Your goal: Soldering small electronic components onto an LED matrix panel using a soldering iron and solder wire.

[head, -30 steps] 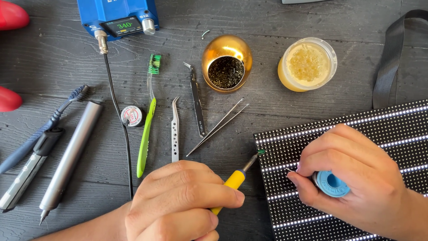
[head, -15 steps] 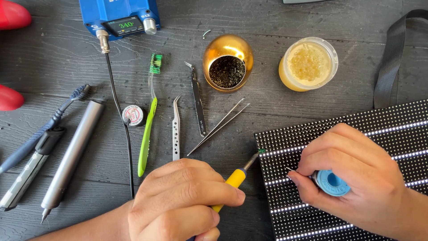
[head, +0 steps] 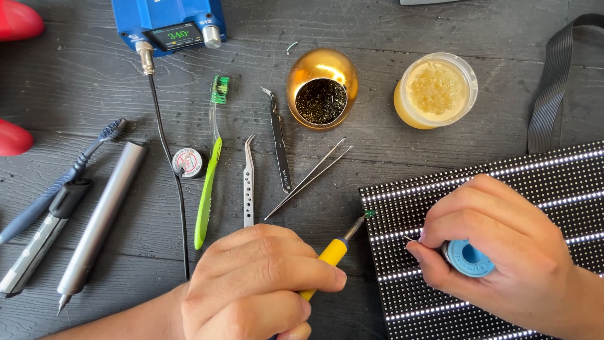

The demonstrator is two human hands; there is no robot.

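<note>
Right now your left hand (head: pixel 261 286) is clamped around the yellow-handled soldering iron (head: pixel 332 253), its tip resting at the left edge of the LED matrix panel (head: pixel 503 182) near a small green spot. Your right hand (head: pixel 503 252) is closed around a blue solder spool (head: pixel 469 258), a thin wire of solder poking out toward the panel surface, apart from the iron tip. From the look of it, the risk is heat: if you let the tip linger or slide across neighbouring rows, you could lift pads or bridge adjacent LEDs. The solder wire is short, so your fingertips sit close to the hot end. Watch the black iron cable (head: pixel 167 164) too; it runs across the bench (head: pixel 402 157) beside the green toothbrush (head: pixel 209 182) and tweezers (head: pixel 249 182), and a tug could drag them.
</note>
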